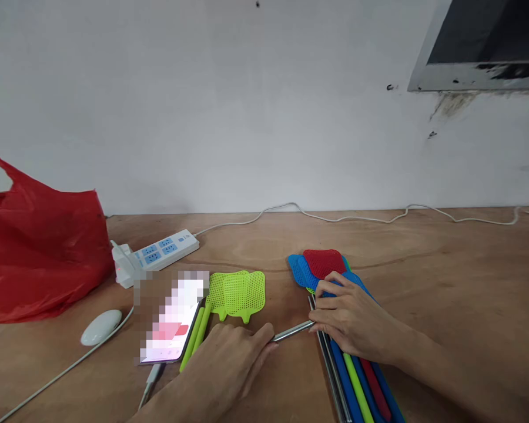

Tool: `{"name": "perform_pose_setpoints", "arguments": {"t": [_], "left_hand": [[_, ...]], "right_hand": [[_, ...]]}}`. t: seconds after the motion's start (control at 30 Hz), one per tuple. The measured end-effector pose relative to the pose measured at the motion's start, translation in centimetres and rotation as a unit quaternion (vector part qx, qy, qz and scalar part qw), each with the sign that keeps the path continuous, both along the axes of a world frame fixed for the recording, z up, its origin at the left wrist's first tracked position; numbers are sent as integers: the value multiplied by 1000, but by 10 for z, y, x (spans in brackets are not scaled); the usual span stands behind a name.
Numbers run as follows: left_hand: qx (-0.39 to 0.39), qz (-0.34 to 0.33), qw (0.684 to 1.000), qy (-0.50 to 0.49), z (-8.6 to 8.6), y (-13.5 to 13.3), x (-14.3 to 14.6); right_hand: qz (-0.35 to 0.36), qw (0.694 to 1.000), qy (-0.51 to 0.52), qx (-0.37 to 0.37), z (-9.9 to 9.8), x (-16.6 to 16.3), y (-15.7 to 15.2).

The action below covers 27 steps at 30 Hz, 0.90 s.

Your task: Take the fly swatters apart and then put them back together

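A thin metal rod [293,331] spans the gap between my two hands. My left hand [229,358] is closed around its left end, fingers mostly hidden under the palm. The thumb and fingers of my right hand [350,320] pinch the other end, above a bundle of fly swatters. A red swatter head [324,263] and blue swatter heads [296,269] stick out beyond that hand. Below it run more metal rods [332,376] and coloured handles, among them a green handle [357,388]. Two lime-green swatter heads [244,294] lie beyond my left hand, with green tubes [198,335] beside them.
A lit phone [176,329], partly pixelated, lies left of the green tubes with a cable plugged in. Farther left are a white mouse [101,327] and a red plastic bag [44,252]. A power strip [167,249] sits behind; its cord [352,218] runs along the wall.
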<state>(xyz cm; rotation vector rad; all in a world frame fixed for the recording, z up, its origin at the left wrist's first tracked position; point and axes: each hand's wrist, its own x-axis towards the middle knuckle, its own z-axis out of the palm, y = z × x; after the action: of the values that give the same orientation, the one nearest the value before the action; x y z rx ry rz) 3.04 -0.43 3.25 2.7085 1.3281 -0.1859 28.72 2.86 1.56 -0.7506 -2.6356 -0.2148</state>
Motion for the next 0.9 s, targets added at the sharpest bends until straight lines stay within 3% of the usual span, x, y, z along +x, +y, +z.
{"name": "perform_pose_setpoints", "arguments": {"t": [0.27,0.5,0.63,0.8,0.9], "left_hand": [[-14,-2,1000,20,1,2,-3],[-34,-6,999,32,1,-5,-1],[-33,0,999,39,3,-5,-4],[-8,23,997,-76,-12,-4,-38],[-13,24,993,-117,-22,-6,-55]], "right_hand": [[-2,1000,10,-26,-2,5,-2],[-20,998,-58,4,-1,-13,-19],[-10,997,-69,17,-3,-6,-11],[-40,999,-12,-21,-4,31,10],[-43,999,-16,-1,-3,37,8]]}}
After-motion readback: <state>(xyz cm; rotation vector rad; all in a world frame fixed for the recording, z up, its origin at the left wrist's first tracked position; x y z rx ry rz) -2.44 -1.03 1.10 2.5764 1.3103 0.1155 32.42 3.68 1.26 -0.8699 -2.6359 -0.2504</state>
